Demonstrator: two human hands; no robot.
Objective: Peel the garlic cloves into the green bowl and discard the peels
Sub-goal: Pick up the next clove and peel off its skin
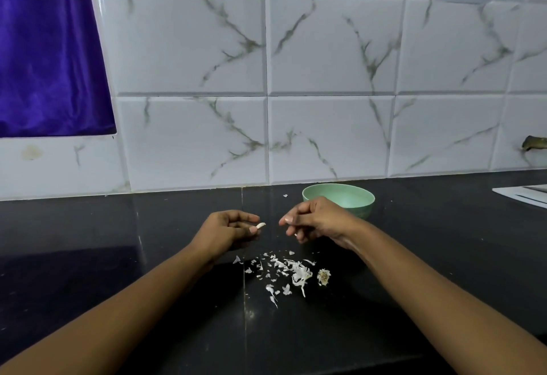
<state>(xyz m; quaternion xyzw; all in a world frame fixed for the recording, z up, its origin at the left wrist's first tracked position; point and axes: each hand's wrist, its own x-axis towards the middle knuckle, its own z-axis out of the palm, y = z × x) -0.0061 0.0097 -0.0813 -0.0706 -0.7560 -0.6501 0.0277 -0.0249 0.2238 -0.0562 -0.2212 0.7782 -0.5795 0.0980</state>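
The green bowl (352,198) stands on the black counter (133,271) by the tiled wall. To its left and nearer the person, the left hand (228,229) pinches a garlic clove (261,225) at the fingertips. The right hand (315,222) overlaps the bowl's near rim, fingers curled; whether it holds anything cannot be told. Peels (291,271) lie scattered in front of the bowl.

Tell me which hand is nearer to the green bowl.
Right. The right hand is just in front of the green bowl, covering part of its near side. The left hand, pinching a garlic clove, is farther away, to the bowl's left.
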